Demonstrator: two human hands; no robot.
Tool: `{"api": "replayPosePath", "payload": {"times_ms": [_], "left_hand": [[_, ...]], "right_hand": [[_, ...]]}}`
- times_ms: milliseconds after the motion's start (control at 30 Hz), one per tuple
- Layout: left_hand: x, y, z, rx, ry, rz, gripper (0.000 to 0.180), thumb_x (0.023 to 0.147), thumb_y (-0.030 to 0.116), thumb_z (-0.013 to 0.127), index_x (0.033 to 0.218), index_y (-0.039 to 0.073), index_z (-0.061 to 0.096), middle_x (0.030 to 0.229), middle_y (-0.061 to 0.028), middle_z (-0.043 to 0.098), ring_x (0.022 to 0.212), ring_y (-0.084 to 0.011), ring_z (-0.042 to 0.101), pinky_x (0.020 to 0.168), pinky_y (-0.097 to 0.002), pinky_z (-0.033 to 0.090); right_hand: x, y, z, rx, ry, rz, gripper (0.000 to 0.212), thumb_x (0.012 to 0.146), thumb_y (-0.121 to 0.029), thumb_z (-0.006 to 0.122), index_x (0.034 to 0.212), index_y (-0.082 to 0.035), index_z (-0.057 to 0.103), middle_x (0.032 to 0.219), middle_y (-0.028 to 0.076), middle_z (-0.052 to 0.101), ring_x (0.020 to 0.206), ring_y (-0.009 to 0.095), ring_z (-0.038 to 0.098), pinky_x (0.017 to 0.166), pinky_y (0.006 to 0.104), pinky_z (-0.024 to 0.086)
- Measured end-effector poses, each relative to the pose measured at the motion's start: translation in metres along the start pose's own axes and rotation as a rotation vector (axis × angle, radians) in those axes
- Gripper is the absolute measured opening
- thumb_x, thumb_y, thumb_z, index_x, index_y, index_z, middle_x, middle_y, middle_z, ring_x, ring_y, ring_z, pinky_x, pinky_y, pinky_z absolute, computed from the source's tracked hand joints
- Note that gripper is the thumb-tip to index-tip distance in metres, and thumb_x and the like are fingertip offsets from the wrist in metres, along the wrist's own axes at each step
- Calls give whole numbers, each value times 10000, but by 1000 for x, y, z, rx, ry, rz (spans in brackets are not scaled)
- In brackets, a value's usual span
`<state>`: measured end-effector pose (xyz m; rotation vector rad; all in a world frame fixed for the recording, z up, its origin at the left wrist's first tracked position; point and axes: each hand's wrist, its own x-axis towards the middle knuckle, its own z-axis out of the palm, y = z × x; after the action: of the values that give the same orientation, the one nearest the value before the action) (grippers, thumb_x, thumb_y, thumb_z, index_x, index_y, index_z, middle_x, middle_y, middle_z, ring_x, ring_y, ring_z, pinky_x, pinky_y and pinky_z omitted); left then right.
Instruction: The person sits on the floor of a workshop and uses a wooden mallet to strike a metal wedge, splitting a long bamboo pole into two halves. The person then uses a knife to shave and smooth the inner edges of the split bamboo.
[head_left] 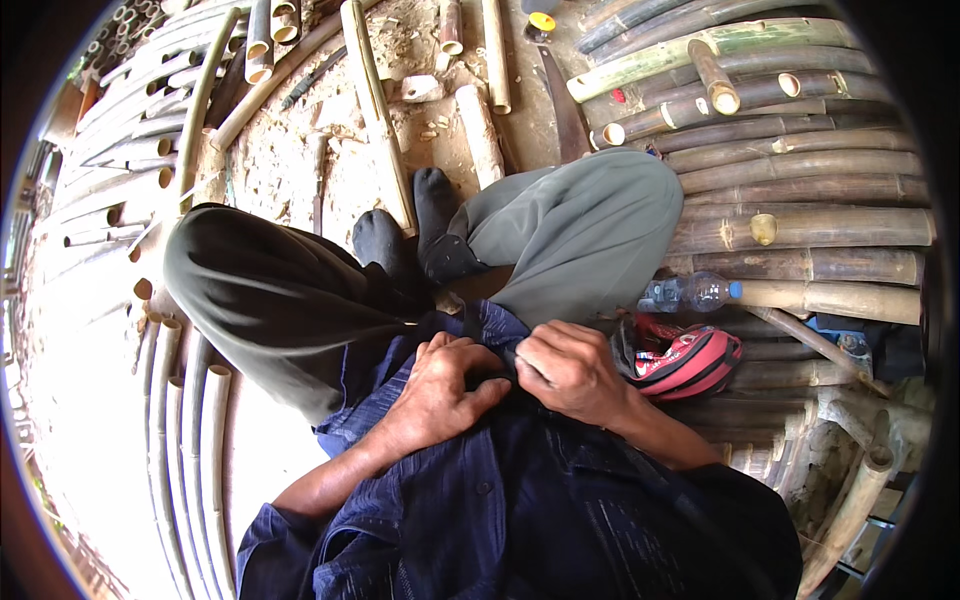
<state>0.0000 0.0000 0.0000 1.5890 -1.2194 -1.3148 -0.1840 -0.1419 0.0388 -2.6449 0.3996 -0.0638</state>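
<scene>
Both hands are closed at my lap, side by side, over the front of the dark blue shirt [485,510]. My left hand [440,392] has its fingers curled under and its thumb pointing toward the other hand. In a fist just to its right is my right hand [572,372]. Something dark shows in the narrow gap between them; it blends with the shirt, and what the fingers pinch is hidden. Grey trousers [570,225] cover my crossed legs, and dark socks [437,225] show beyond the hands.
Right of my knee lie a water bottle [690,292] and a red pouch [700,362] on a bamboo platform [800,235]. Ahead, a saw blade [563,105], a split bamboo pole [375,115] and wood chips lie on the ground. Bamboo poles [215,450] stand at left.
</scene>
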Motion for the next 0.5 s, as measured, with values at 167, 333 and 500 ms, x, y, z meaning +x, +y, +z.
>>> {"api": "replayPosePath", "payload": {"times_ms": [167, 333, 500], "left_hand": [[-3, -6, -12, -57, 77, 89, 287, 857, 254, 786, 1045, 39, 755, 1030, -148, 726, 1010, -325, 609, 974, -437, 439], [-6, -24, -38, 84, -50, 152, 363, 787, 236, 858, 1100, 75, 768, 969, -114, 688, 1016, -296, 602, 935, -417, 474], [-11, -20, -28, 200, 2, 168, 392, 772, 248, 875, 1120, 100, 770, 1017, -104, 678, 1063, -299, 586, 979, -433, 462]], "right_hand": [[16, -6, -13, 171, -139, 51, 277, 833, -135, 736, 1060, -61, 596, 945, 128, 634, 928, 336, 664, 826, 457, 538], [20, -8, -14, 312, -429, 81, 359, 875, -214, 717, 1177, -49, 614, 1043, 159, 651, 1007, 380, 653, 890, 490, 520], [46, -1, -11, 242, -327, 36, 343, 882, -226, 719, 1157, -39, 634, 928, 136, 656, 869, 331, 666, 806, 443, 529]]}}
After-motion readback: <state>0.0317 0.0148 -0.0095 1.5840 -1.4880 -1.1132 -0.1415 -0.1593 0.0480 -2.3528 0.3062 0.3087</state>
